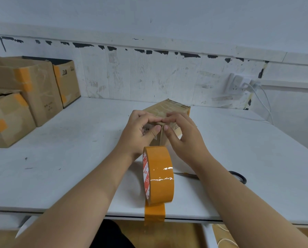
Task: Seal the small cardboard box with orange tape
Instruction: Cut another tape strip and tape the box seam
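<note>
At the table (60, 158): I pinch the box (167, 109) flaps together, left hand (140, 130) and right hand (182, 134) curled.
Next: reach for tape (160, 176).

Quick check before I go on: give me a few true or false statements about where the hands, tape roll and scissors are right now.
1. Both hands are on the small box. True: the left hand and right hand meet at its near top edge, thumbs on the front.
2. The tape roll lies flat on its side. False: it stands on edge in front of the box, between the forearms.
3. A loose strip of tape hangs from the roll over the table edge. True.
4. The right hand holds the scissors. False: they lie on the table, partly hidden behind the right forearm.
5. Bigger cardboard boxes are stacked at the far left. True.
</note>
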`<state>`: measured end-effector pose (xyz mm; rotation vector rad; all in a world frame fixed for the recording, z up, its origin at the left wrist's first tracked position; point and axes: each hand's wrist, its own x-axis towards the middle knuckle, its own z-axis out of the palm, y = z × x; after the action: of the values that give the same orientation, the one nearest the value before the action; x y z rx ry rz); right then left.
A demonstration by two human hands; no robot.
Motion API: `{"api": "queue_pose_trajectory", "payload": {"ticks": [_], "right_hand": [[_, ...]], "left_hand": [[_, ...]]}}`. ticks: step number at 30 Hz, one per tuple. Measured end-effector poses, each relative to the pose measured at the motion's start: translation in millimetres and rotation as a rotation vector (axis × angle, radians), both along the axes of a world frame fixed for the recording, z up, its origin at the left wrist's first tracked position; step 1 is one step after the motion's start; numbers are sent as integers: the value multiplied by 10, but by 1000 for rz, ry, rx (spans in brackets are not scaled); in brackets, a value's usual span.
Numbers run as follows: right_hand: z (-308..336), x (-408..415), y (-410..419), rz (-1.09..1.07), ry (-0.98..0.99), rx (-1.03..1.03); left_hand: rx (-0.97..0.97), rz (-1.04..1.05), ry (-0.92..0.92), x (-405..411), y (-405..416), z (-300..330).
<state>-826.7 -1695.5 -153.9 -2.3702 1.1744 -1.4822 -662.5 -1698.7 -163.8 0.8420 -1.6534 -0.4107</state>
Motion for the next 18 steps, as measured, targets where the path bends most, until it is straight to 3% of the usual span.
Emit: {"api": "queue_pose_trajectory", "payload": {"ticks": [18], "right_hand": [[-11, -66, -1, 44, 83, 17]], "left_hand": [[126, -52, -107, 105, 1, -56]]}}
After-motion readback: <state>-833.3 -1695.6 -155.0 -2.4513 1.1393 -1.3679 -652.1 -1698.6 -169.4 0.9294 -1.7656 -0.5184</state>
